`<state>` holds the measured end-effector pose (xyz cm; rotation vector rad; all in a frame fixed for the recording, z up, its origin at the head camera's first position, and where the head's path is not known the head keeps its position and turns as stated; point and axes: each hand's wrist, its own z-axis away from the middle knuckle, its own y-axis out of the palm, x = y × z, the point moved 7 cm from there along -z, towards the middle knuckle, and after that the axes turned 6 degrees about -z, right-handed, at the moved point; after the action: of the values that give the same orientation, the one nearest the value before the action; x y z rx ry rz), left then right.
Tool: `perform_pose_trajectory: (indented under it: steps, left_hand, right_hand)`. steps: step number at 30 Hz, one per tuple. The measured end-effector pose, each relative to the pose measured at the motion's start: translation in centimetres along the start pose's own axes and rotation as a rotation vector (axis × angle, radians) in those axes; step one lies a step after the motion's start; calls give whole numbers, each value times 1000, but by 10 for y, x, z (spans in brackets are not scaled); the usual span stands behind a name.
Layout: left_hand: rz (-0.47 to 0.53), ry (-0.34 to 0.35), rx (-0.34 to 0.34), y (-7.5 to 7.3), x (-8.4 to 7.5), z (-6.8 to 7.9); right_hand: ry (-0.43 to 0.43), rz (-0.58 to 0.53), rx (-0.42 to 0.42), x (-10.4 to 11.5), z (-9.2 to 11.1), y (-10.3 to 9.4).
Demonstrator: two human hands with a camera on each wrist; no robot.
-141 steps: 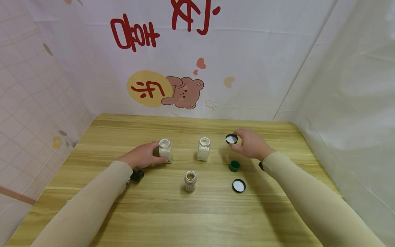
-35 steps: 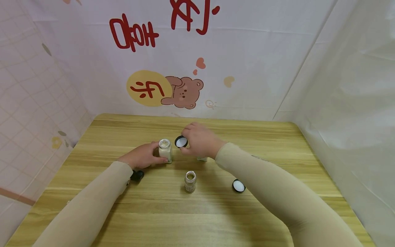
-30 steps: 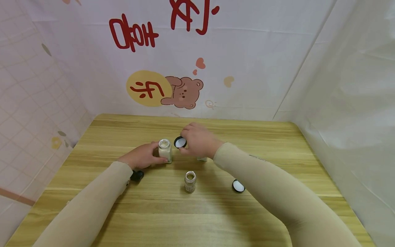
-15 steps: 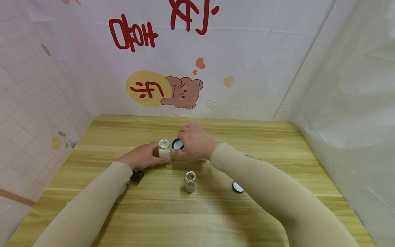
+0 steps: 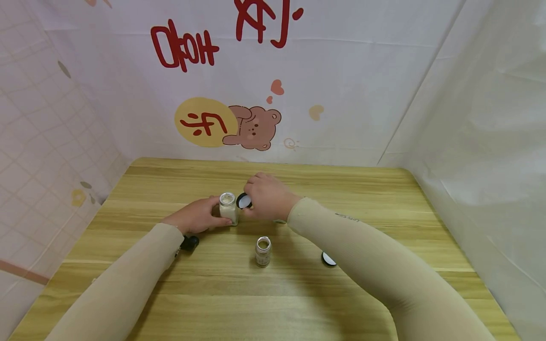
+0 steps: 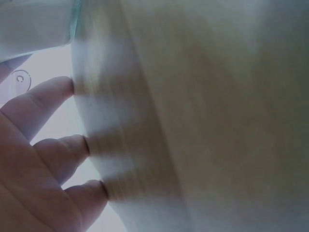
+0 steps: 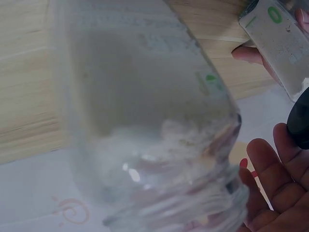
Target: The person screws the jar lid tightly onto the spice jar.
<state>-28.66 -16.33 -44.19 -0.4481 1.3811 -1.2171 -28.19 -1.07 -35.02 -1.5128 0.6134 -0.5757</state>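
Note:
My left hand (image 5: 213, 214) grips a small glass jar (image 5: 228, 208) of pale powder that stands open-mouthed on the wooden table (image 5: 273, 303). My right hand (image 5: 252, 201) pinches a black cap (image 5: 244, 201) with a white liner, tilted and right beside that jar's mouth. In the right wrist view the cap (image 7: 301, 121) shows as a dark edge by my fingers (image 7: 270, 193), with the held jar (image 7: 282, 43) at the top right. The left wrist view shows only my fingers (image 6: 53, 145) and blurred wood.
A second jar of white powder (image 7: 145, 121) stands just under my right wrist, mostly hidden in the head view. An open jar with brown contents (image 5: 263, 251) stands nearer me. Another black cap (image 5: 326, 258) lies beside my right forearm. Cloth walls close in the table.
My right hand has carried the black cap leftwards across the table, from the far right to the mouth of the jar held by my left hand. The left hand has stayed put.

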Motion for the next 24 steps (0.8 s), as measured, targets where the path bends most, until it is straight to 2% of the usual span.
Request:
perform_pose_trajectory:
  steps: [12,24]
  left_hand:
    - [-3,7,-3,0,0,-1]
    - [-2,6,-10,0,0,0]
  right_hand:
    - [1,3,-2,1,-1,1]
    - [-5,-80,-41,2,-1,-2]
